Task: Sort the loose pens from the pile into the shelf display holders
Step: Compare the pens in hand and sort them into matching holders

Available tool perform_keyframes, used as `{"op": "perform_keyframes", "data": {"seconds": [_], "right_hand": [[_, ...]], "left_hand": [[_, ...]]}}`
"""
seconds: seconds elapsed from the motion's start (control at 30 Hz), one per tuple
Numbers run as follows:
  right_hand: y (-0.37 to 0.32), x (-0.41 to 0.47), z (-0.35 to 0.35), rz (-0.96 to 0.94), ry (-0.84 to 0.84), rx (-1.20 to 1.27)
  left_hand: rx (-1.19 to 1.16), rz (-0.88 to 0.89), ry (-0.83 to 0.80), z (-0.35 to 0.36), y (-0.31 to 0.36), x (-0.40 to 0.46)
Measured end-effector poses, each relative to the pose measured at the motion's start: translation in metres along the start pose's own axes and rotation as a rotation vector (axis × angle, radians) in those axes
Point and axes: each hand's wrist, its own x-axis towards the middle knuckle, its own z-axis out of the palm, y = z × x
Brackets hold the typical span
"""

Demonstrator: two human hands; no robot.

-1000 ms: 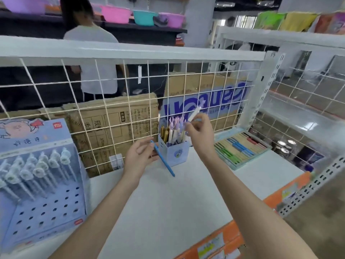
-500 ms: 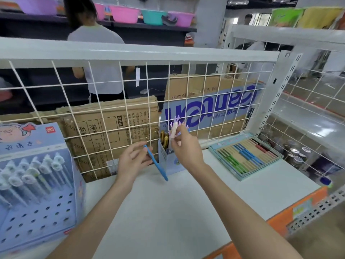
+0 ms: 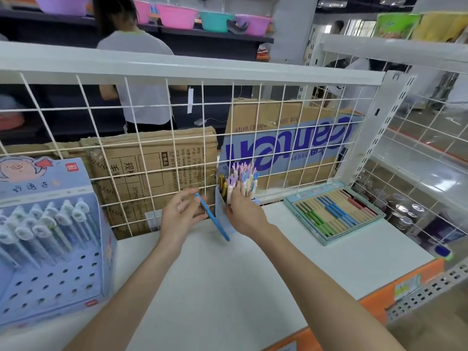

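Blue pen [image 3: 212,218] slants down and right from the left hand [image 3: 181,215], whose fingers pinch its upper end; the pen holder [image 3: 224,214] stands just right of it on the white shelf [image 3: 228,287]. The right hand [image 3: 244,215], nearer, grips the pens [image 3: 241,177] standing in it against the wire grid [image 3: 152,138]

**Hidden and cut off**

The right hand [image 3: 244,214] covers most of the pen cup [image 3: 220,211]; which pen its fingers touch cannot be told. At nine o'clock, the blue display box [image 3: 50,287] runs off the edge. Shelf labels [image 3: 407,287] are unreadably blurred.
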Motion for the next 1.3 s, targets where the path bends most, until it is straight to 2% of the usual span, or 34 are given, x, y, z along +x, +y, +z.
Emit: {"op": "perform_keyframes", "data": {"seconds": [0.1,0.2,0.27,0.37,0.57,0.8,1.17,1.3], "right_hand": [[0.002,-0.002,-0.002,0.02,-0.06,0.208],[0.008,-0.007,-0.002,0.059,0.024,0.501],[0.014,-0.014,-0.003,0.067,0.11,0.587],[0.022,-0.026,-0.006,0.038,0.149,0.616],[0.035,-0.047,-0.017,-0.064,-0.105,0.67],[0.073,-0.055,-0.017,-0.107,-0.124,0.771],[0.202,-0.056,-0.047,-0.27,-0.208,0.893],[0.267,-0.055,-0.066,-0.233,-0.153,0.948]], "left_hand": [[-0.014,0.001,0.007,0.002,0.0,-0.004],[-0.018,0.008,0.017,0.003,0.002,-0.006],[-0.009,0.023,0.017,0.004,0.004,-0.006],[-0.019,0.038,0.027,0.01,0.004,-0.005],[-0.006,0.063,-0.022,0.035,0.001,-0.012],[0.087,0.101,-0.001,0.067,-0.001,-0.032],[0.131,0.17,0.109,0.192,-0.025,-0.068],[0.261,0.24,0.108,0.244,-0.055,-0.066]]}}
